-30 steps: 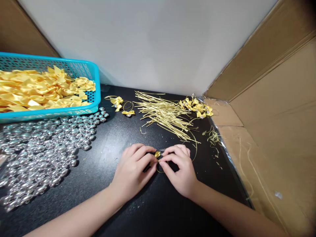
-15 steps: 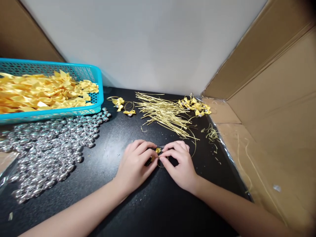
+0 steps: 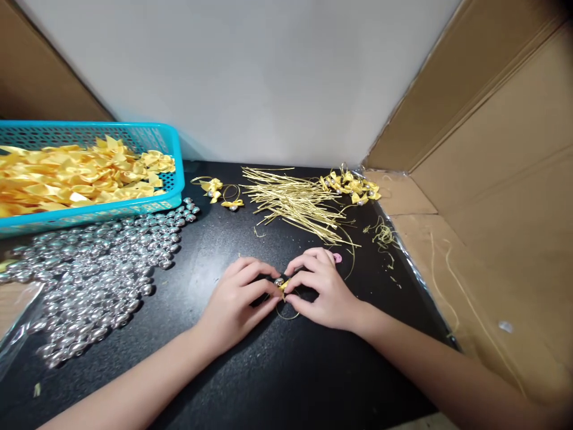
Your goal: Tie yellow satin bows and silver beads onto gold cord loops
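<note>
Between my fingertips is a small yellow ribbon bow (image 3: 283, 286) with a silver bell-like bead (image 3: 279, 282) on it. A thin gold cord loop (image 3: 289, 318) hangs from the bow toward me. My left hand (image 3: 242, 295) pinches the bow from the left, thumb against fingers. My right hand (image 3: 323, 289) pinches it from the right. Fingers cover part of the bow. A pink piece (image 3: 337, 258), perhaps the handle of a tool, shows beyond my right knuckles; the rest of it is hidden by the hand.
A turquoise basket (image 3: 179, 161) of yellow bows (image 3: 80, 173) stands at the back left. Silver beads (image 3: 102, 275) spread before it. Gold cord lengths (image 3: 295, 203) lie at the back, with finished bow loops (image 3: 351, 186) and cord scraps (image 3: 382, 232) to the right. Cardboard walls (image 3: 492, 149) flank the table.
The bow has turned, so its silver bead and cord loop now show. My hands have shifted slightly. The pink piece has come into sight behind my right hand.
</note>
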A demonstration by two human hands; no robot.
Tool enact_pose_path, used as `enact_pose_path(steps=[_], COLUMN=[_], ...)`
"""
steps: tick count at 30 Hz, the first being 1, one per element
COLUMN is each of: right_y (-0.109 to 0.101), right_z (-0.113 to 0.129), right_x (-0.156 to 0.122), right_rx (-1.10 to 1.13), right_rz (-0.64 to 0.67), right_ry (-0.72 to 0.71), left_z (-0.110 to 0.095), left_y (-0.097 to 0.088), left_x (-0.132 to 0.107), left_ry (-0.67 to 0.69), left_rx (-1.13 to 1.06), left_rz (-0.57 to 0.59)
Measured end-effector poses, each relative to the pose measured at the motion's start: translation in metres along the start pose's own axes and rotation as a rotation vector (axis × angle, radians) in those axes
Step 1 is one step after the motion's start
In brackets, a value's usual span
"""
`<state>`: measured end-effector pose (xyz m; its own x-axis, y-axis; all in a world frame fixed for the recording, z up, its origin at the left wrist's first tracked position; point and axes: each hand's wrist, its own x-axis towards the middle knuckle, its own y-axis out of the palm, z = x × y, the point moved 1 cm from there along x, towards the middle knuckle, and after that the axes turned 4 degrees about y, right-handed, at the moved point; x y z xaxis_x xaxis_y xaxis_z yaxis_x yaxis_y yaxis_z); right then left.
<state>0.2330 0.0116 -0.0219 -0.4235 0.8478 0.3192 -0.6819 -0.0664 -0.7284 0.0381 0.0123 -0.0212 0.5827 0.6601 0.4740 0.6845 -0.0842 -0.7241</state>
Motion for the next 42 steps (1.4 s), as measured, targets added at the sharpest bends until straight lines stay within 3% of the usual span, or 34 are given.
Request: enact_pose_path(steps=[9, 18, 27, 33, 38, 42], right_y=[-0.002, -0.008, -0.008, -0.008, -0.009, -0.01], right_z=[-0.003, 0.002, 0.003, 0.006, 0.009, 0.008], right_x=[-0.001, -0.002, -0.006, -0.006, -0.005, -0.005], right_rx=[0.005, 0.028, 0.025, 0.024, 0.056, 0.046], right_rz=[0.031, -0.122, -0.037, -0.052, -0.14, -0.089], right_ry=[-0.124, -0.28, -0.297, -0.27, -0.272, -0.263], left_z=[0.005, 0.0, -0.005, -0.004, -0.005, -0.008], left_y=[-0.002, -0.005, -0.008, -0.01, -0.01, -0.01], left_x=[-0.001, -0.003, -0.003, 0.0, 0.001, 0.0], left_ry=[0.128, 0.223, 0.206, 0.223, 0.233, 0.231], left_rx=[-0.018, 0.032, 0.029, -0.002, -0.006, -0.004], left_rz=[0.025, -0.09, -0.066, -0.11, -0.125, -0.134])
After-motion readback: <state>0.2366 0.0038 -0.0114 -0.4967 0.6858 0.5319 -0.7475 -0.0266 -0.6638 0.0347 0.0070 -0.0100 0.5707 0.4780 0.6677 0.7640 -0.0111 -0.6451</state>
